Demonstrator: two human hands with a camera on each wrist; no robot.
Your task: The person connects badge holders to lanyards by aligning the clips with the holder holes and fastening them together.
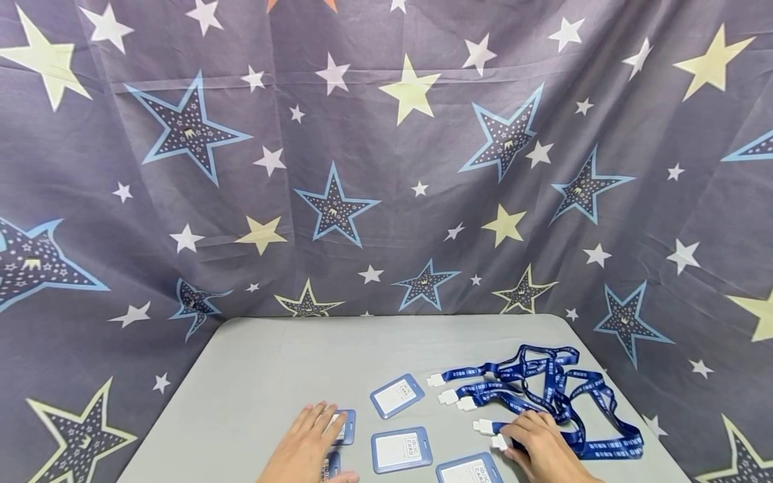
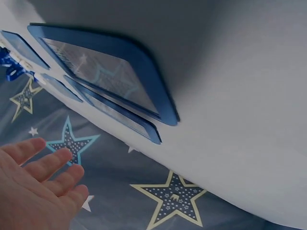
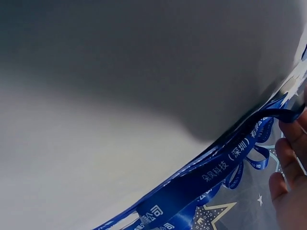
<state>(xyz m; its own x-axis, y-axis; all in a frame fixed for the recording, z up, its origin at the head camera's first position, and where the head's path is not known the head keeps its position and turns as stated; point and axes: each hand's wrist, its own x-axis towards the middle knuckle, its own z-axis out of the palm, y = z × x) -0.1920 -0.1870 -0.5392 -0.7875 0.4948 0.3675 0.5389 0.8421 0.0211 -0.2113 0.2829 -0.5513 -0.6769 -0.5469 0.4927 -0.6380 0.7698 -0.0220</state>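
Where the lanyards (image 1: pixel 550 384) lie: right, on the counter (image 1: pixel 272 362).
Lanyards: probably light, limp; best pinched beside the white clip (image 1: pixel 500 442).
Right hand (image 1: pixel 543 446): curled, pinching one lanyard.
Left hand (image 1: pixel 304 443): fingers relaxed, empty, by a card holder (image 1: pixel 350 428).

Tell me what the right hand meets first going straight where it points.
Probably the white lanyard buckle just beyond the right hand, the upper of the two nearest it in the head view. Height is unclear, so the hand might pass over.
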